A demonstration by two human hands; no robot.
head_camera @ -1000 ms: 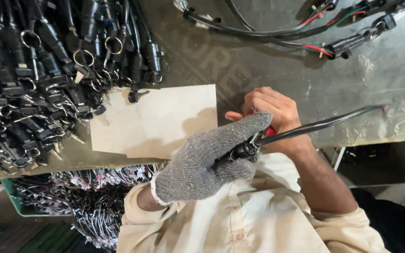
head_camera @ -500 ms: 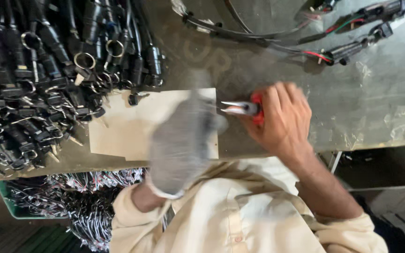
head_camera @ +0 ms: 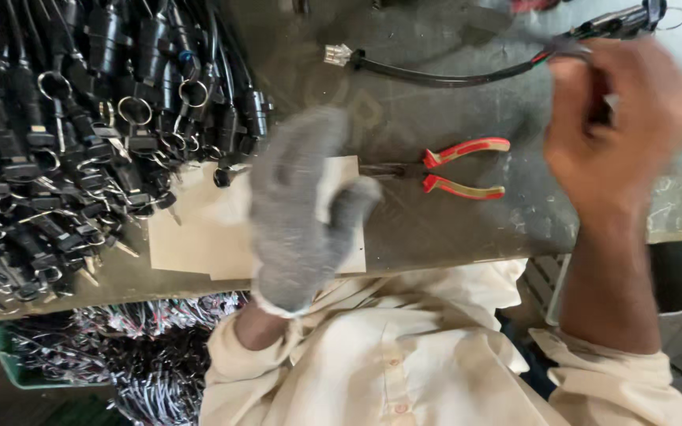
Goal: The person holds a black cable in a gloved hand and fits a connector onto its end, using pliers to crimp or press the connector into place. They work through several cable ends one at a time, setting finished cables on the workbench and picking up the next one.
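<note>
Two hands work over a worn grey bench [head_camera: 451,237]. Farthest from the body, the bare right hand [head_camera: 621,118], blurred, closes its fingers around a black cable [head_camera: 467,76] at the bench's far right; the cable runs left across the bench and ends in a small pale connector [head_camera: 339,55]. Just nearer, red-handled pliers [head_camera: 455,168] lie flat on the bench, untouched, handles splayed. Beside their nose, the left hand [head_camera: 297,209], in a grey knit glove, hovers loosely curled over a tan cardboard sheet [head_camera: 199,237], gripping nothing visible. Further left, a heap of black cable assemblies with metal rings [head_camera: 65,134] covers the bench. Below its edge, a green crate [head_camera: 9,359] holds more wiring.
</note>
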